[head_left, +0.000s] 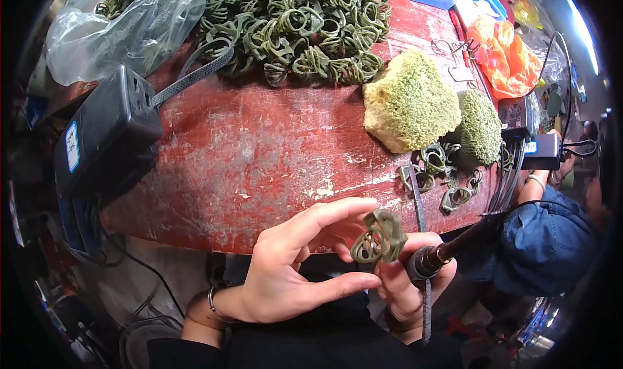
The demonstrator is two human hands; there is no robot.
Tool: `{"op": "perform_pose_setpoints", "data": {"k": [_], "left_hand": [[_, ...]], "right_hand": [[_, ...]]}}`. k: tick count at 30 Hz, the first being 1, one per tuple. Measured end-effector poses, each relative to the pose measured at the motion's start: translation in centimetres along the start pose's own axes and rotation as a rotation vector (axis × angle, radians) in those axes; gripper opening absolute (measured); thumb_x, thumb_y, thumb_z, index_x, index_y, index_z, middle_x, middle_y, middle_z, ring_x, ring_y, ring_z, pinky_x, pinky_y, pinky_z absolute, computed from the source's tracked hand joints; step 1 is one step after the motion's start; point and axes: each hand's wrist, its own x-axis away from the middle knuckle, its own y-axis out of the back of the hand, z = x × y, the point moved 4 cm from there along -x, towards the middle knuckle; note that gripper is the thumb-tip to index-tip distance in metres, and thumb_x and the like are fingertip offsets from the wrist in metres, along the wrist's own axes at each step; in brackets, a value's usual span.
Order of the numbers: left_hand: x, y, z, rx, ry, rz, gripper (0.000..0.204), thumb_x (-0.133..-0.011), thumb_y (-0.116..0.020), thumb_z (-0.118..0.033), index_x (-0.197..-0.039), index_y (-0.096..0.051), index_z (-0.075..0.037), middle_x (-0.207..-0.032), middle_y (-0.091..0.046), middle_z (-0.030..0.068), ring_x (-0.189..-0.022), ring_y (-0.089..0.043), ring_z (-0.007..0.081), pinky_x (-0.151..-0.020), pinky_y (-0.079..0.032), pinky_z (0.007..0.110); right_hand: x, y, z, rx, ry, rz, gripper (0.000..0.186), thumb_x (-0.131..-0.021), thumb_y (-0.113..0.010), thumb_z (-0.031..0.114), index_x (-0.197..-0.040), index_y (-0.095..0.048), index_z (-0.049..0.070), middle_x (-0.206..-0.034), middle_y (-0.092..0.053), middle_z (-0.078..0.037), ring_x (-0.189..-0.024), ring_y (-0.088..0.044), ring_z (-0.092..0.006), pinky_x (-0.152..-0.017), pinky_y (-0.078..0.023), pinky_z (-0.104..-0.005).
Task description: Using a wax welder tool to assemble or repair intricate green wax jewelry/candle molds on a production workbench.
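My left hand [295, 259] is curved in a C beside a green openwork ring piece [379, 236], thumb and index finger spread apart. Its fingertips come close to the piece; contact is hard to make out. The thumb and fingers of my right hand [415, 281] pinch the ring piece from below. Against that same hand lies a dark, rod-like tool [464, 242] with a black collar, its shaft running up to the right. A flat grey metal strip [417, 197] passes behind or through my right hand; how it is held is hidden.
A heap of similar green rings [298, 32] covers the far side of the worn red table [259, 155]. Two green, rough-topped blocks [412, 103] stand at the right near loose rings [457, 197]. A black box with a strap [110, 135] is at left; a co-worker's blue sleeve [545, 239] is at right.
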Motion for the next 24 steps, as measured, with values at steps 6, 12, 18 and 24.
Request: {"op": "perform_pose_setpoints", "data": {"k": [6, 12, 18, 24], "left_hand": [[-0.1, 0.0, 0.0, 0.063, 0.013, -0.032, 0.056, -0.066, -0.071, 0.007, -0.115, -0.043, 0.006, -0.107, -0.053, 0.016, -0.102, -0.055, 0.0222, -0.088, -0.047, 0.034], [0.1, 0.2, -0.1, 0.085, -0.026, -0.066, 0.051, -0.066, -0.071, 0.007, -0.111, -0.045, 0.005, -0.106, -0.053, 0.0165, -0.1, -0.056, 0.0222, -0.086, -0.048, 0.033], [0.4, 0.2, 0.3, 0.159, -0.05, -0.144, 0.05, -0.066, -0.07, 0.007, -0.109, -0.044, 0.005, -0.105, -0.055, 0.0192, -0.101, -0.056, 0.0247, -0.086, -0.048, 0.034], [0.2, 0.4, 0.6, 0.223, -0.09, -0.101, 0.045, -0.067, -0.069, 0.008, -0.105, -0.045, 0.004, -0.105, -0.055, 0.0204, -0.102, -0.055, 0.0279, -0.086, -0.047, 0.037]], "right_hand": [[0.0, -0.2, -0.6, 0.05, 0.185, 0.034, 0.018, -0.073, -0.064, -0.003, -0.091, -0.061, -0.001, -0.085, -0.062, -0.012, -0.077, -0.061, -0.0164, -0.069, -0.048, -0.0258], [-0.1, -0.9, -0.3, -0.059, 0.117, 0.059, 0.016, -0.073, -0.064, -0.004, -0.088, -0.06, 0.0, -0.084, -0.062, -0.01, -0.075, -0.06, -0.0145, -0.065, -0.048, -0.0255], [0.2, -1.4, -0.4, -0.067, 0.196, 0.011, 0.017, -0.079, -0.061, -0.001, -0.093, -0.052, 0.002, -0.079, -0.061, -0.009, -0.067, -0.058, -0.0115, -0.059, -0.047, -0.0228], [0.2, -1.9, -0.6, -0.171, 0.179, 0.023, 0.016, -0.081, -0.059, 0.001, -0.094, -0.05, 0.002, -0.077, -0.06, -0.009, -0.063, -0.056, -0.0092, -0.056, -0.045, -0.0198]]}}
